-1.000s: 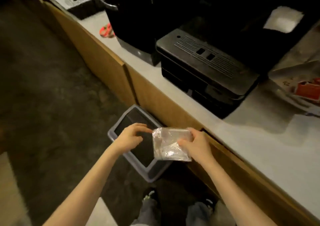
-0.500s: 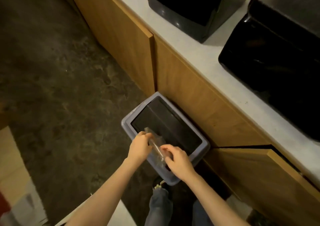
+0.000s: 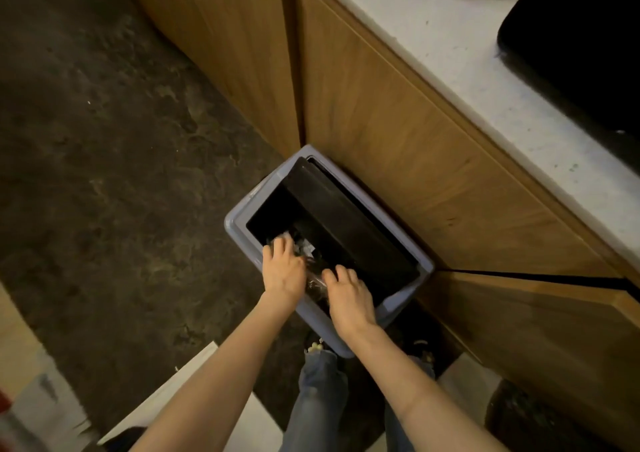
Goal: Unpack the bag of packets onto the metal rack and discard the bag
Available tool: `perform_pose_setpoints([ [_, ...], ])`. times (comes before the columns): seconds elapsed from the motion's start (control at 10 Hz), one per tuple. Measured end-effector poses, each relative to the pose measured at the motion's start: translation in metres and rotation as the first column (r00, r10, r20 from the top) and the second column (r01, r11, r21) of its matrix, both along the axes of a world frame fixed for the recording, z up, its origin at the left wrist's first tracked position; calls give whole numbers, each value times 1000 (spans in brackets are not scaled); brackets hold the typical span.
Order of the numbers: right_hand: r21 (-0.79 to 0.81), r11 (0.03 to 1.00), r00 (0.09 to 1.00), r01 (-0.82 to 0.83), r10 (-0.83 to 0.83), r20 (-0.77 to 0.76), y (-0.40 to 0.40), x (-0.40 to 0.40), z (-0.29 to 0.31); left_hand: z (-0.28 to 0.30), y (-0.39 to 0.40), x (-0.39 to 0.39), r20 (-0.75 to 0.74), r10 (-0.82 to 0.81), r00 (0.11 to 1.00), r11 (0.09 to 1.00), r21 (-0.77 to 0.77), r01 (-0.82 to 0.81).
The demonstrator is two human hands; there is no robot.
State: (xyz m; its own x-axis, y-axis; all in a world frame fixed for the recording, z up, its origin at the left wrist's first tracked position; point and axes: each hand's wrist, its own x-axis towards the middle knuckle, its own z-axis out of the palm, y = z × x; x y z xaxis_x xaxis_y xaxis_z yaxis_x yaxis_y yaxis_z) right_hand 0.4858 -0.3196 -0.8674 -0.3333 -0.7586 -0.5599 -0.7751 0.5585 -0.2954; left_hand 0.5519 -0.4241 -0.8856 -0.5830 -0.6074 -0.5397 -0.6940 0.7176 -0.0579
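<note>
A crumpled clear plastic bag [image 3: 314,282] sits in the mouth of a grey-blue waste bin [image 3: 236,224] on the floor. Its black swing flap [image 3: 346,230] is tipped inward. My left hand [image 3: 282,275] is palm down at the bin's near edge, fingers curled over the bag's upper part. My right hand [image 3: 349,299] presses on the bag's lower part from the right. Most of the bag is hidden under both hands. The metal rack and the packets are out of view.
The bin stands against wooden cabinet doors [image 3: 415,161] under a pale counter [image 3: 485,71] that carries a black appliance [image 3: 581,43]. One cabinet door [image 3: 519,330] at the lower right stands slightly ajar. Dark floor [image 3: 121,174] lies to the left. My jeans-clad legs [image 3: 322,399] are below the bin.
Both hands have carried the bag down from in front of the counter to the bin and pushed it through the flap, which now tilts open. My view has dropped toward the bin.
</note>
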Motion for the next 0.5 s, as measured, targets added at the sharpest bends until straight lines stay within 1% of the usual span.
perform_pose_setpoints([
  [0.1, -21, 999, 995, -30, 27, -100, 1, 4, 5, 3, 3, 2, 48, -51, 998, 998, 50, 49],
  [0.2, -29, 992, 992, 121, -120, 44, 2, 4, 12, 14, 4, 0, 15, 19, 1000, 989, 143, -21],
  [0.3, -22, 987, 977, 161, -156, 143, 5, -5, 30, 35, 3, -8, 66, 82, 994, 944, 314, -99],
  [0.4, -92, 972, 964, 218, -199, 176, 11, -18, 57, 65, -1, -21, 5, 110, 994, 905, 414, -102],
  [0.5, -114, 922, 892, 369, -317, 322, 20, -36, 87, 100, 0, -39, -69, 82, 994, 854, 520, -34],
])
